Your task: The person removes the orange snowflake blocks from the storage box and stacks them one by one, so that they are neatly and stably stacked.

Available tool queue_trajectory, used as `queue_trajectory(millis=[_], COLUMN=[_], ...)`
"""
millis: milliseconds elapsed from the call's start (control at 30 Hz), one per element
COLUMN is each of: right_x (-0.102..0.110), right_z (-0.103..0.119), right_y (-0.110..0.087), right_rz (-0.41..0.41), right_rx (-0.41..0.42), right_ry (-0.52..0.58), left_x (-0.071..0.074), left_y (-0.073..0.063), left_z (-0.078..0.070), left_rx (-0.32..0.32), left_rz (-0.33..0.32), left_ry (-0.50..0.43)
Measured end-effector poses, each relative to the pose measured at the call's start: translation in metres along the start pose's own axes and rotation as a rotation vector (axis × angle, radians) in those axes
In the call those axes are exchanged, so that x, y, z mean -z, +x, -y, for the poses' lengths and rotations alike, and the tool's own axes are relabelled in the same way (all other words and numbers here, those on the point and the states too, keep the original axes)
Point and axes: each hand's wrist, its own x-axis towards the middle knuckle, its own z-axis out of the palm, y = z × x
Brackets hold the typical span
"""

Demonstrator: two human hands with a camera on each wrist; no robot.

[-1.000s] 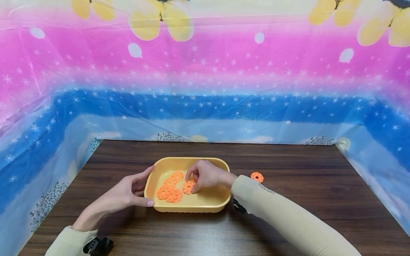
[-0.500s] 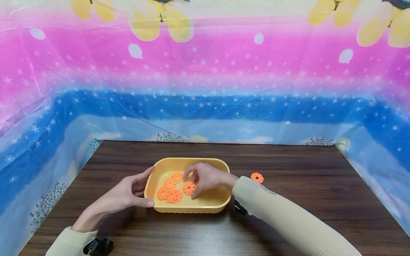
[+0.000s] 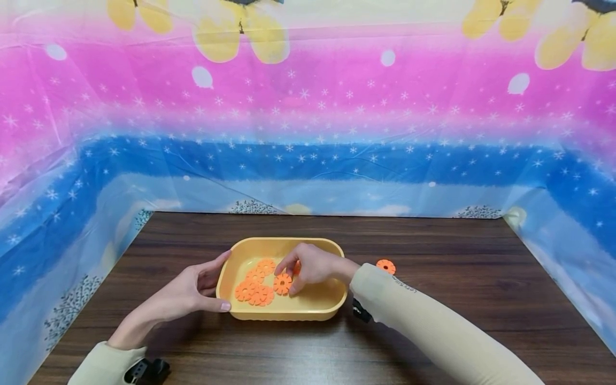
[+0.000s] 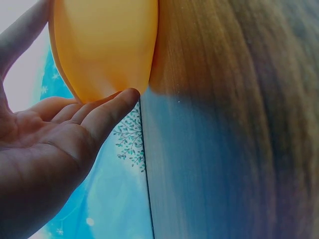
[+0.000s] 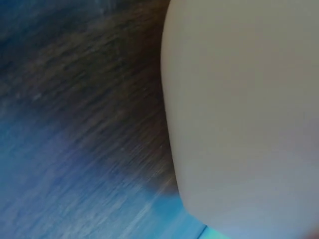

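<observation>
A shallow yellow plastic basin (image 3: 308, 307) sits on the table with several orange notched discs (image 3: 260, 294) lying at its left side. My left hand (image 3: 190, 289) grips the basin's left end, thumb at the near corner and fingers at the far one. In the left wrist view its fingers press against the yellow wall (image 4: 104, 55). Inside the basin, my right hand (image 3: 313, 266) pinches an orange notched disc (image 3: 282, 284) between thumb and index finger. More orange shows behind those fingers, mostly hidden. A pale beige surface (image 5: 239, 109) fills much of the right wrist view, hiding the right hand.
One more orange disc (image 3: 386, 267) lies on the dark wooden table (image 3: 433, 246), right of the basin and just beyond the right sleeve (image 3: 423, 310). A printed pink and blue cloth (image 3: 308, 123) stands behind the table and at both sides.
The right thumb and index finger shift slightly around the disc, which barely moves and turns a little. My left hand and the basin stay practically where they were.
</observation>
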Motion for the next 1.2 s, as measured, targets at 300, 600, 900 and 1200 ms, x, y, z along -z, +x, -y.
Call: queue_trajectory(millis=[300,600,900,1200], right_x=[0.001,0.01,0.021,0.034], right_z=[0.003,0.014,0.013,0.01], right_y=[-0.005,-0.017,-0.031,-0.051], right_rz=[-0.02,-0.071,-0.108,-0.157], right_rx=[-0.017,-0.034,0.0,-0.022], right_ry=[0.235,0.335,0.451,0.496], left_x=[0.0,0.001,0.0,0.0], left_y=[0.0,0.0,0.001,0.001], left_z=[0.0,0.0,0.0,0.0], left_rx=[-0.004,-0.007,-0.003,0.0], left_rz=[0.004,0.003,0.001,-0.009], left_ry=[0.002,0.005,0.0,-0.001])
